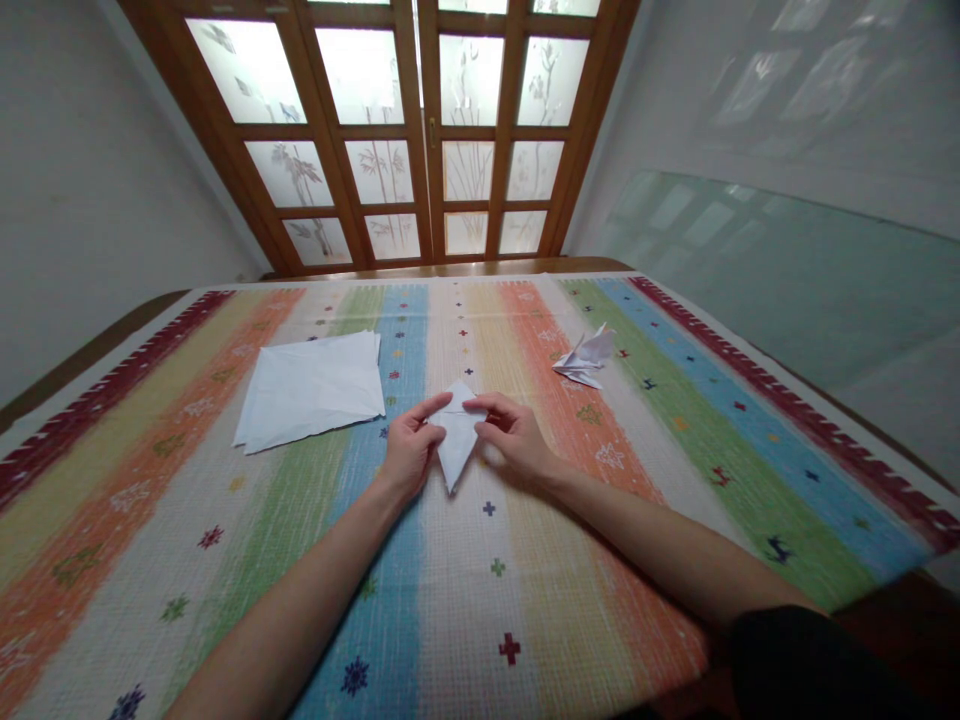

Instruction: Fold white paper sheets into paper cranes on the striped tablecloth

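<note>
A white folded paper (458, 440), shaped like a kite with its long point toward me, is held between my two hands in the middle of the table. My left hand (411, 443) pinches its left edge between thumb and fingers. On the right edge, my right hand (514, 432) grips it the same way. A crease runs across the paper near its upper part. To the left lies a stack of white paper sheets (315, 390). A folded paper crane (586, 358) rests to the right, beyond my right hand.
A striped, colourful tablecloth (270, 560) covers the table, whose wooden edge (600, 265) shows at the far side. Beyond it stand wooden doors with frosted glass panes (469, 80). A glass panel (787, 270) leans at the right wall.
</note>
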`<action>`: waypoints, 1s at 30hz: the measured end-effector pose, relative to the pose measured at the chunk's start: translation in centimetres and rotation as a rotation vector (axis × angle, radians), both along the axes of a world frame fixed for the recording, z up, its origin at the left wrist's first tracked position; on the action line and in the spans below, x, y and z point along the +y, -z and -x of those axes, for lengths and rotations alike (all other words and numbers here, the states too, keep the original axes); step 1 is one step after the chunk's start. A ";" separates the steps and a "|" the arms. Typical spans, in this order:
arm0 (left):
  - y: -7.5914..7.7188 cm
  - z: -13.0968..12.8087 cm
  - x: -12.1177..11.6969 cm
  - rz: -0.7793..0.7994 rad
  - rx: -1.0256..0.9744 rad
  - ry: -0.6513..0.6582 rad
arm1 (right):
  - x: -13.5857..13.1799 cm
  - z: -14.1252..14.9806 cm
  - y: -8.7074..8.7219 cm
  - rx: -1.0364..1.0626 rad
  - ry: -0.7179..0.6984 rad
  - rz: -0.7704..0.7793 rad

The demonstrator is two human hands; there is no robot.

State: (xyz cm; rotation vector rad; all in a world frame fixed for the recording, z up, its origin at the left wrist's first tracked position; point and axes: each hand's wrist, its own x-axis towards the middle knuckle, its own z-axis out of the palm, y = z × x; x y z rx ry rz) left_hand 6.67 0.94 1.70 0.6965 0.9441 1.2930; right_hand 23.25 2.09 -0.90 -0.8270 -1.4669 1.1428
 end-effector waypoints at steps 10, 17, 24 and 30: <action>0.8 -0.2 0.2 -0.128 0.084 0.028 | 0.3 0.1 0.1 0.101 0.012 0.124; 1.0 -0.2 0.3 -0.106 0.160 -0.156 | -0.3 1.0 0.1 0.279 -0.131 0.274; 0.7 -0.4 0.2 -0.095 0.039 -0.102 | -1.0 1.9 0.2 0.262 -0.188 0.277; 0.3 0.4 0.7 -0.046 0.013 -0.274 | -0.3 1.3 0.2 0.243 -0.077 0.340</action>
